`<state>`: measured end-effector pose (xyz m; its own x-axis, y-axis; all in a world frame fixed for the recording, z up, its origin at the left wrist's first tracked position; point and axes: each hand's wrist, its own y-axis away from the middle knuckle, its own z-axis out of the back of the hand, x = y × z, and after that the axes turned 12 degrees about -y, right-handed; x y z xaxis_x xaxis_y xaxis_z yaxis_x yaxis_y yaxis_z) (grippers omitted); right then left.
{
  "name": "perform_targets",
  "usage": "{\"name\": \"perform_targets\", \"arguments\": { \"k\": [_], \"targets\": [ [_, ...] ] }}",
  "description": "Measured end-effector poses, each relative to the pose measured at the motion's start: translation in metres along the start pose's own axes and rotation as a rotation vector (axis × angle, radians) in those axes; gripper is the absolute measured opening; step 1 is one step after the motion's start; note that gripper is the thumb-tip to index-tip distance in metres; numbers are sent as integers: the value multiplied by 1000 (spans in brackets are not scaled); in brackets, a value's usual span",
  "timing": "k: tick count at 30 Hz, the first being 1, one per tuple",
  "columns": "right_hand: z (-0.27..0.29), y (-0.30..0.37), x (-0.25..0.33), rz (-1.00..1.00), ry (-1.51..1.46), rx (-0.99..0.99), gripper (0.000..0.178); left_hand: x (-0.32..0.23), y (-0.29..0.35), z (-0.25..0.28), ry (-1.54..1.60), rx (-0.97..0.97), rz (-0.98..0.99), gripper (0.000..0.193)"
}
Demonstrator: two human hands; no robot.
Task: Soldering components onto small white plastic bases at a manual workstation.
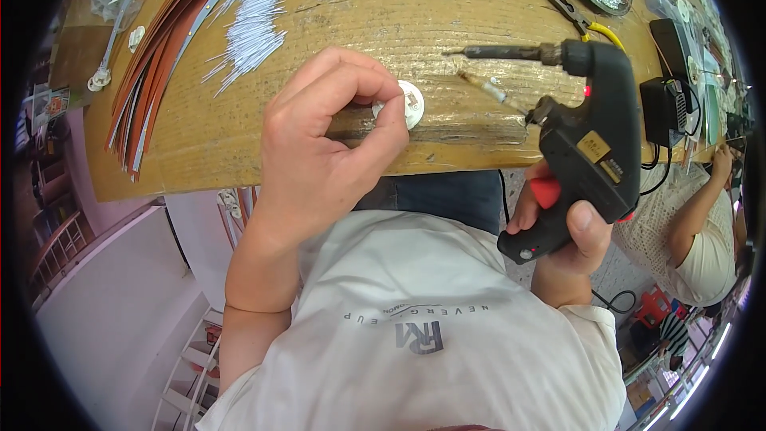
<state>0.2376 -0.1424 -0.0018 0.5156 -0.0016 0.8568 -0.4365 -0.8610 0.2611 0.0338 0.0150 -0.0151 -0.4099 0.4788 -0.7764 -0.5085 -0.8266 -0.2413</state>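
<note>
And here's your left hand (pixel 323 132) over the near edge of the tabletop (pixel 359 28), thumb and index finger drawn into a close pinch at the round white piece (pixel 414 105); what sits between those fingertips is hidden, so I cannot tell whether they grip it. That piece lies just in from the near edge, around the middle. Over on your right, your right hand (pixel 588 233) is wrapped firmly around the black soldering gun (pixel 610 124), fingers at its red trigger (pixel 546 191), long tip pointing left, well clear of the white piece! Yellow-handled pliers (pixel 570 9) lie toward the far right corner, white wires (pixel 255 28) toward the far left.
</note>
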Motion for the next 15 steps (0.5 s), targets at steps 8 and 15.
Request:
{"name": "perform_targets", "arguments": {
  "k": [8, 15],
  "targets": [
    [-18, -24, 7, 152, -25, 98, 67, -1, 0, 1, -8, 5, 5, 7],
    [-37, -37, 2, 116, 49, 84, 64, -1, -1, -3, 32, -62, 8, 8]
  ]
}}
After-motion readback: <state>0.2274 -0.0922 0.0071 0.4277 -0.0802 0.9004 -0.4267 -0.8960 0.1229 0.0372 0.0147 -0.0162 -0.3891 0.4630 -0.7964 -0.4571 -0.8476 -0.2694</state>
